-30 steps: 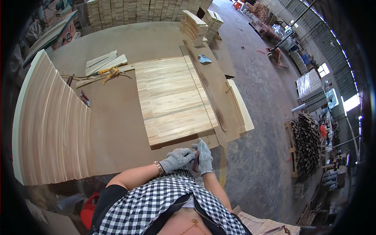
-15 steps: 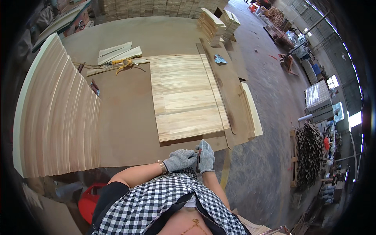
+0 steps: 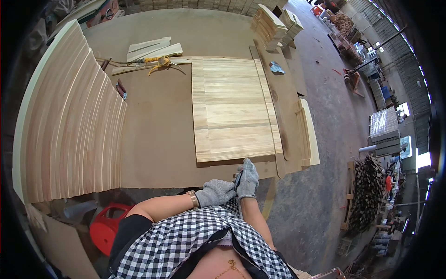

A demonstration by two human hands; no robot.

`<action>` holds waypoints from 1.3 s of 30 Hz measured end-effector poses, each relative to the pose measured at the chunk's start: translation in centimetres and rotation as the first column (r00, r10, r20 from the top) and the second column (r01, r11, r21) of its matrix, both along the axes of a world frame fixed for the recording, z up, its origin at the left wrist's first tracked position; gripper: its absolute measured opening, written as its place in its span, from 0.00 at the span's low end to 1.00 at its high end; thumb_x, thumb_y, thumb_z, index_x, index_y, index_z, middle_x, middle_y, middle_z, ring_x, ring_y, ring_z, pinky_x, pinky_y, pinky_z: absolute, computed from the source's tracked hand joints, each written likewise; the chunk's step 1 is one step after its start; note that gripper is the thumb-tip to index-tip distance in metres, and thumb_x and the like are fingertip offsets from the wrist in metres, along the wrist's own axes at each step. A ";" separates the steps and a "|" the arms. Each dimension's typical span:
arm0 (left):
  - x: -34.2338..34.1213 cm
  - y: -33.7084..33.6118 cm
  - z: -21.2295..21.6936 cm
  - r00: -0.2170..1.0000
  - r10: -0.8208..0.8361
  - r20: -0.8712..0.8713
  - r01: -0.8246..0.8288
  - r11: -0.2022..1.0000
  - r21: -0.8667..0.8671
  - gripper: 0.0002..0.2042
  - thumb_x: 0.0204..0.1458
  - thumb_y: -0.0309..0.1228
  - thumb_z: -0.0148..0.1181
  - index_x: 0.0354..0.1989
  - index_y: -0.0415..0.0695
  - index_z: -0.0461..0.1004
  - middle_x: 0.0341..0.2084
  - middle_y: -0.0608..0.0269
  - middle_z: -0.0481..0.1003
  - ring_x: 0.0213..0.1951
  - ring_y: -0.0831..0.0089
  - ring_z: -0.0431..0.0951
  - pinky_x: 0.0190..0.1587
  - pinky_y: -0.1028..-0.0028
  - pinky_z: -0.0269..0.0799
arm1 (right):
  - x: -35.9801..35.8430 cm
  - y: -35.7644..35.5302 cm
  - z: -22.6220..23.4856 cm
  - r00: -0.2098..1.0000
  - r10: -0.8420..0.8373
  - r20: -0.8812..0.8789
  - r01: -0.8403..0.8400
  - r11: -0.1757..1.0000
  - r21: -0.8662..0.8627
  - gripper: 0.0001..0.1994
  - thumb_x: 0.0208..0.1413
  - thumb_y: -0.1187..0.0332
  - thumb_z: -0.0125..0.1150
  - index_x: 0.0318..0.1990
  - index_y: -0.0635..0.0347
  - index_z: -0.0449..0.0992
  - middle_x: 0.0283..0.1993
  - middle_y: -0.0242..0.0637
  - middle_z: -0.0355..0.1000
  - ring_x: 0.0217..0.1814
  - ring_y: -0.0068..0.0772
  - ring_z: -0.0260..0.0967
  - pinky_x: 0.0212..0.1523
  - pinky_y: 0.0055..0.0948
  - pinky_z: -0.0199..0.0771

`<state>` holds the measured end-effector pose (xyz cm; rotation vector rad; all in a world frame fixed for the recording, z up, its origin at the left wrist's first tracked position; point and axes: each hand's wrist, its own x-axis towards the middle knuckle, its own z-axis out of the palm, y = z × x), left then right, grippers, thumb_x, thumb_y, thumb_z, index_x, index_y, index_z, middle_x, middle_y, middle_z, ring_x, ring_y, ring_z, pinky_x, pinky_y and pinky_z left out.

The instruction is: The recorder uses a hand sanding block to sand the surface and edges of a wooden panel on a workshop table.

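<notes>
Both my hands wear grey knit gloves and meet just below the near edge of a brown worktable (image 3: 158,135). My left hand (image 3: 214,192) and my right hand (image 3: 247,179) are closed together around a small dark object (image 3: 238,177) held between them; what it is cannot be made out. Just beyond my hands lies a pale glued wood panel (image 3: 232,109), flat on the table. A long thin strip (image 3: 268,104) lies along the panel's right side.
A fanned stack of pale boards (image 3: 69,121) stands at the left. A yellow tool (image 3: 158,63) and offcuts lie at the far side. Stacked wood blocks (image 3: 272,23) sit at the back right. A red stool (image 3: 106,227) is at my lower left; concrete floor lies right.
The view has shifted slightly, so the table and panel sit lower and nearer in the picture. My hands stay together on the small object at the table's near edge.
</notes>
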<state>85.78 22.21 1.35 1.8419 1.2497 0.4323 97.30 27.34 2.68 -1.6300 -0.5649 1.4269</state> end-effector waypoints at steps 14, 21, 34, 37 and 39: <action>1.2 2.6 2.0 0.982 0.016 0.190 0.045 0.949 -0.311 0.23 0.52 0.52 0.47 0.39 0.42 0.72 0.35 0.52 0.75 0.39 0.55 0.74 0.42 0.62 0.68 | 3.9 0.8 -1.7 0.989 0.143 0.040 -0.143 0.990 0.001 0.15 0.57 0.61 0.54 0.49 0.57 0.70 0.31 0.31 0.69 0.24 0.20 0.65 0.24 0.21 0.67; 1.4 3.6 -0.6 0.977 0.159 0.144 -0.088 0.908 -0.409 0.22 0.56 0.46 0.43 0.47 0.41 0.71 0.46 0.47 0.70 0.51 0.53 0.67 0.54 0.63 0.61 | 6.8 0.6 -2.2 0.454 0.233 0.860 -0.686 0.707 0.171 0.17 0.54 0.76 0.49 0.53 0.64 0.67 0.52 0.48 0.67 0.52 0.46 0.67 0.52 0.32 0.67; 4.1 2.9 -2.5 0.906 0.257 0.338 -0.249 0.966 -0.068 0.13 0.56 0.37 0.43 0.40 0.42 0.70 0.34 0.47 0.73 0.37 0.49 0.73 0.40 0.56 0.68 | 6.0 -0.6 -0.4 0.941 0.306 0.142 -0.308 0.951 -0.008 0.24 0.51 0.68 0.62 0.55 0.63 0.64 0.47 0.37 0.69 0.45 0.26 0.67 0.46 0.25 0.69; 3.7 3.5 -0.8 0.905 0.248 0.347 -0.207 0.967 -0.151 0.16 0.58 0.40 0.41 0.39 0.40 0.70 0.34 0.46 0.73 0.37 0.50 0.73 0.40 0.58 0.68 | 7.9 -0.6 0.0 0.974 0.210 -0.089 -0.199 0.972 0.122 0.20 0.50 0.71 0.61 0.51 0.65 0.67 0.44 0.35 0.70 0.44 0.24 0.66 0.44 0.23 0.69; 3.7 3.8 0.1 0.895 0.269 0.356 -0.203 0.956 -0.211 0.17 0.58 0.41 0.41 0.39 0.40 0.70 0.34 0.46 0.73 0.37 0.50 0.73 0.40 0.59 0.68 | 9.2 -0.6 0.0 0.971 0.220 -0.090 -0.209 0.972 0.110 0.18 0.51 0.72 0.60 0.50 0.65 0.68 0.43 0.35 0.70 0.43 0.23 0.66 0.43 0.23 0.69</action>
